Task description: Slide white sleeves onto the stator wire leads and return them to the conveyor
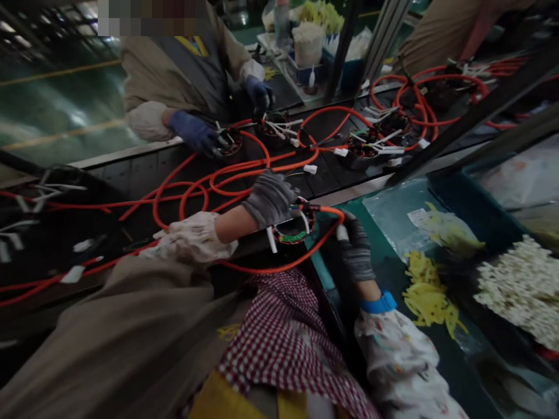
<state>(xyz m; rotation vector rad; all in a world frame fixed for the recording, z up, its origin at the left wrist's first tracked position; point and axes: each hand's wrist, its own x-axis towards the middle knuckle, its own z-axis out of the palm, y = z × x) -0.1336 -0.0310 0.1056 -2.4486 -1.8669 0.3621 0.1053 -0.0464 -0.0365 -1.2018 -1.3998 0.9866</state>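
A ring-shaped motor stator (296,236) with dark and reddish windings, a green part and white sleeved leads is at the bench edge in front of me. An orange cable (323,238) runs from its top and loops round below it. My left hand (271,198), in a grey striped glove, is closed just above the stator's upper left side; its fingertips are partly hidden, so what they pinch is unclear. My right hand (358,247), gloved likewise, is curled against the cable bend at the right of the stator, its fingers closed on the cable.
A conveyor (323,181) carries several stators with orange cables. Across it, a co-worker's blue-gloved hands (194,132) handle other stators. At right lie yellow sleeves (425,291), a plastic bag (393,218), a pile of white pieces (519,288) and a teal bin (471,189).
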